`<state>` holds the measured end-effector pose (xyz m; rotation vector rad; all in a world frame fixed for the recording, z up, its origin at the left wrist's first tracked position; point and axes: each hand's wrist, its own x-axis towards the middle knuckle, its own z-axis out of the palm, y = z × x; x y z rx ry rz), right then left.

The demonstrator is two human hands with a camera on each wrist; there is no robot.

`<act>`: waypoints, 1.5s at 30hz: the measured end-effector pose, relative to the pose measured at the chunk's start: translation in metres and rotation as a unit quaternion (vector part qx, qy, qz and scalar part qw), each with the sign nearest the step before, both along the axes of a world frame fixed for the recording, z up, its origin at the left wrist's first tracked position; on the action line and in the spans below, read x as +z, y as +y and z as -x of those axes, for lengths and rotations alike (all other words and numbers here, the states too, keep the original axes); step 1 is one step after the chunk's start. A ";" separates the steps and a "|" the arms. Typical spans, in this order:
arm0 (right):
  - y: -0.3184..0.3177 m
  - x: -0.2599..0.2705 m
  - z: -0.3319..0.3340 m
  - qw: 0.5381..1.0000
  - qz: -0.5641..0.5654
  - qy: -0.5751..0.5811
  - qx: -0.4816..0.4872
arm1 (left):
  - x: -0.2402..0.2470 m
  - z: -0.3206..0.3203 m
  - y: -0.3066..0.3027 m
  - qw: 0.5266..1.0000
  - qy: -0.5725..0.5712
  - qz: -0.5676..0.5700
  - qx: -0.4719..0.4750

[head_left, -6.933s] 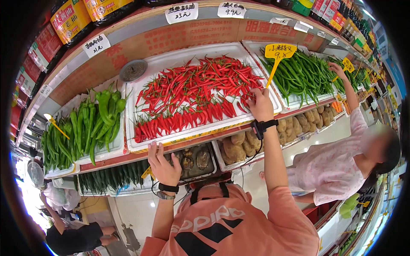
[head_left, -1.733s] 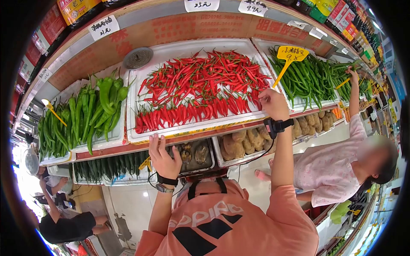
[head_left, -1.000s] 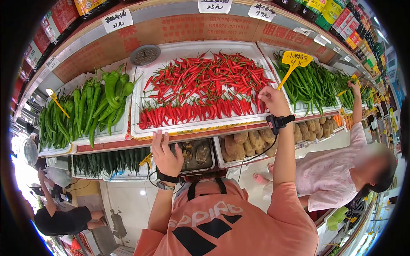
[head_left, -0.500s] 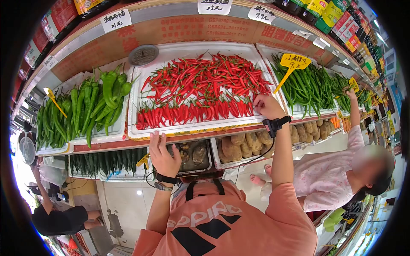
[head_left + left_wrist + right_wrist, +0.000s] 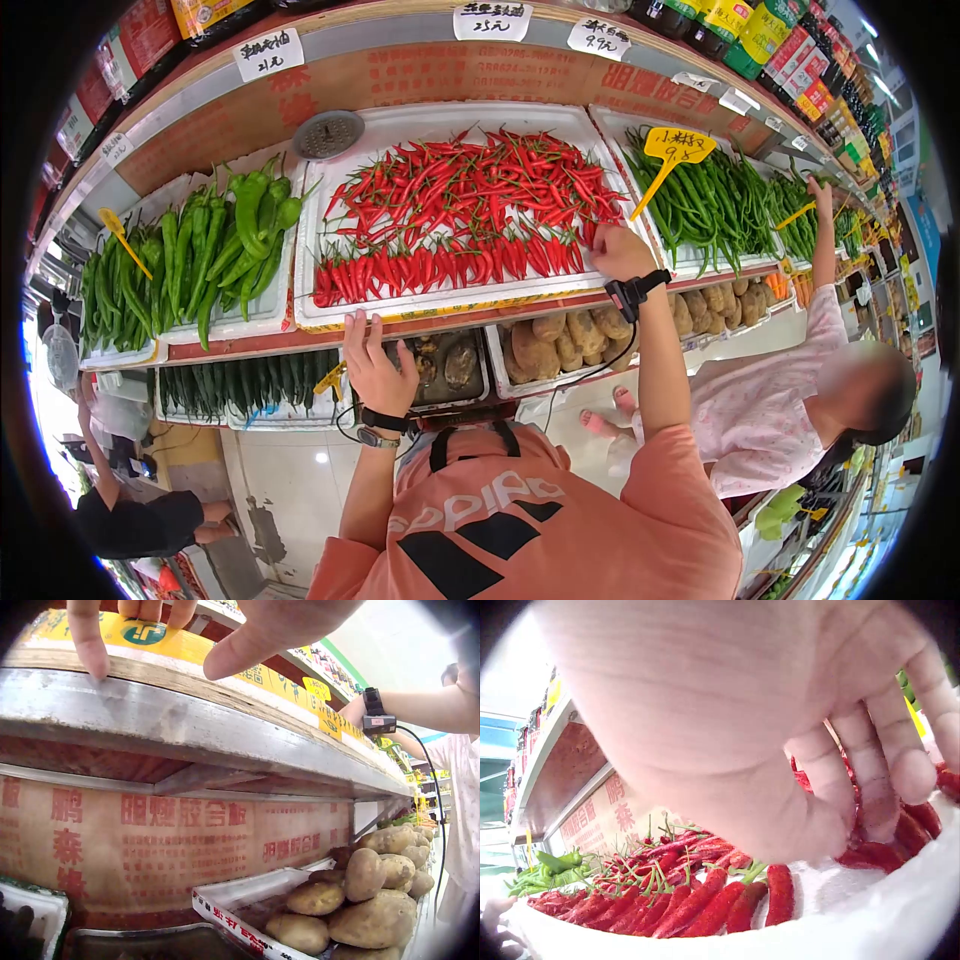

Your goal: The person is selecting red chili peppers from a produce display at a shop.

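Observation:
Red chilies fill a white foam tray (image 5: 450,298), loosely heaped behind a neat row (image 5: 430,268) along its front. My right hand (image 5: 622,252) is over the row's right end; in the right wrist view its bent fingers (image 5: 877,802) touch red chilies (image 5: 780,896), and nothing shows clearly between thumb and fingers. My left hand (image 5: 380,368) rests at the shelf's front edge below the tray. In the left wrist view the left hand (image 5: 202,630) has its fingertips on the board and metal edge (image 5: 150,705), thumb apart, holding nothing.
Green peppers (image 5: 215,245) stand left, thin green chilies (image 5: 700,205) right, by a yellow price sign (image 5: 680,146). A round metal drain-like disc (image 5: 328,134) sits at the tray's back corner. Potatoes (image 5: 570,342) lie below. Another person (image 5: 770,400) reaches in at right.
My right hand has shifted slightly down and towards the tray's front right, its fingers lower over the chilies. My left hand stays at the edge. The head view has shifted a little.

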<state>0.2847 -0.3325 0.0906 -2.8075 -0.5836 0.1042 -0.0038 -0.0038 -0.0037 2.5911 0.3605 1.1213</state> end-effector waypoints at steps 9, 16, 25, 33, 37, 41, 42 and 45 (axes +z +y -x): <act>-0.014 0.020 0.006 0.983 -0.166 -0.069 0.031 | -0.002 0.001 0.001 1.000 0.003 -0.004 -0.001; -0.025 0.002 0.004 0.988 -0.149 -0.005 0.029 | -0.001 0.000 0.001 1.000 0.002 -0.003 0.004; -0.009 -0.005 0.015 0.996 -0.076 0.020 0.029 | -0.002 0.000 0.002 1.000 0.004 -0.013 -0.001; 0.003 -0.009 0.017 0.990 -0.133 -0.024 0.044 | -0.001 0.002 0.002 1.000 0.013 0.001 0.002; 0.002 -0.012 0.013 0.985 -0.142 -0.049 0.087 | -0.001 0.002 0.003 1.000 0.010 -0.007 0.001; 0.002 -0.015 0.009 0.988 -0.116 -0.065 0.082 | 0.000 0.001 0.003 1.000 0.009 -0.005 -0.001; 0.002 -0.017 0.008 0.988 -0.106 -0.072 0.085 | 0.000 0.001 0.003 1.000 0.008 -0.004 -0.002; 0.002 -0.022 0.005 0.988 -0.093 -0.084 0.085 | -0.001 0.001 0.002 1.000 0.005 -0.002 -0.004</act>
